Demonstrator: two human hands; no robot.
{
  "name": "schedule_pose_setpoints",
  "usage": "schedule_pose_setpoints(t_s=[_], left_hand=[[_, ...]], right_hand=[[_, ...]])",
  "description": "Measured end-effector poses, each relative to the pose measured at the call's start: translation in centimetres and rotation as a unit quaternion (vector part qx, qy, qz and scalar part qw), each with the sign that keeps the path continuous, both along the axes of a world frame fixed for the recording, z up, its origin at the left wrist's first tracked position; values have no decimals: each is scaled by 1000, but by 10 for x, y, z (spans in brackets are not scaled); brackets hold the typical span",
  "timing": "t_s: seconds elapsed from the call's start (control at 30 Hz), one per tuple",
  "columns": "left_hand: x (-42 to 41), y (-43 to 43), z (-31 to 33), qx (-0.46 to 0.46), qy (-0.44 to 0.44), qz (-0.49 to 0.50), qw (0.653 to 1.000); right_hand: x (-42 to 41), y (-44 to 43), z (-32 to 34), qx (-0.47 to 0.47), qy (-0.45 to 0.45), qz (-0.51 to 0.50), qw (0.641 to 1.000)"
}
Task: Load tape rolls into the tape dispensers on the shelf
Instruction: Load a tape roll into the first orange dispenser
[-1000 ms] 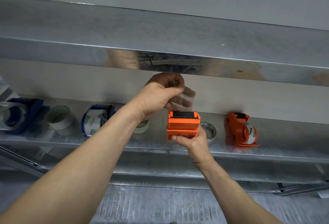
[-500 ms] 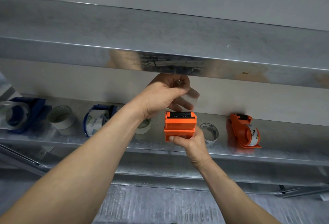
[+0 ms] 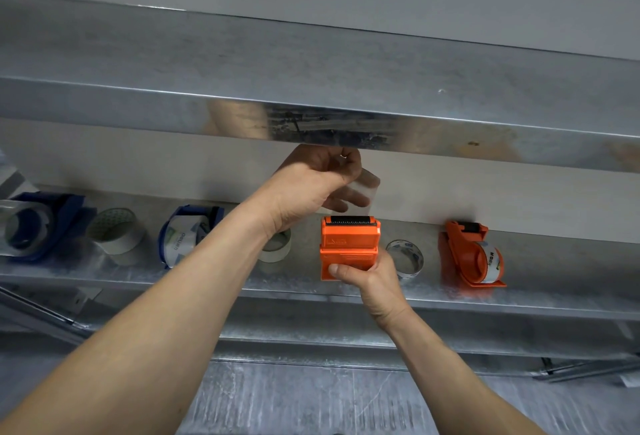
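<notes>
Left hand (image 3: 311, 189) pinches clear tape end (image 3: 363, 190) above orange dispenser (image 3: 349, 244); right hand (image 3: 372, 279) grips dispenser's base, near shelf (image 3: 554, 299) front edge.

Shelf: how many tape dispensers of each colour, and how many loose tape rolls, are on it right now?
Blue tape dispensers: 2
Orange tape dispensers: 2
Loose tape rolls: 3
Total: 7

Storeroom — galvanised metal shelving (image 3: 311, 299), tape dispensers (image 3: 471, 254)
</notes>
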State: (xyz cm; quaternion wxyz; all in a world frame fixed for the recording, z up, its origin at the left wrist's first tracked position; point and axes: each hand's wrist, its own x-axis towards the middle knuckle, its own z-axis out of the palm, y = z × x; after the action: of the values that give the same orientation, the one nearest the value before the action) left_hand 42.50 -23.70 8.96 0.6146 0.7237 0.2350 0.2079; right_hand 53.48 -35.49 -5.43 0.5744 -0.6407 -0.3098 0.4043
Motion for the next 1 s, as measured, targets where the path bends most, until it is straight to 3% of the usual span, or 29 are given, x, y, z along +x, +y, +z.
schedule_pose_setpoints(t_s=[0.17, 0.27, 0.37, 0.5, 0.73, 1.0], left_hand=[[3, 1, -6, 40, -9, -3, 999], [0, -3, -22, 138, 18, -27, 990], [-4, -4, -53, 273, 71, -25, 959], [-7, 0, -77, 378, 46, 23, 924], [-5, 1, -77, 411, 17, 43, 911], [1, -6, -81, 419, 7, 39, 907]], right_hand=[[-1, 2, -1, -33, 18, 0, 999], [-2, 6, 4, -41, 64, -21, 997], [2, 11, 15, -41, 117, -29, 992], [5, 12, 27, -54, 168, -15, 984], [8, 11, 38, -43, 248, -17, 968], [4, 9, 41, -70, 215, -83, 971]])
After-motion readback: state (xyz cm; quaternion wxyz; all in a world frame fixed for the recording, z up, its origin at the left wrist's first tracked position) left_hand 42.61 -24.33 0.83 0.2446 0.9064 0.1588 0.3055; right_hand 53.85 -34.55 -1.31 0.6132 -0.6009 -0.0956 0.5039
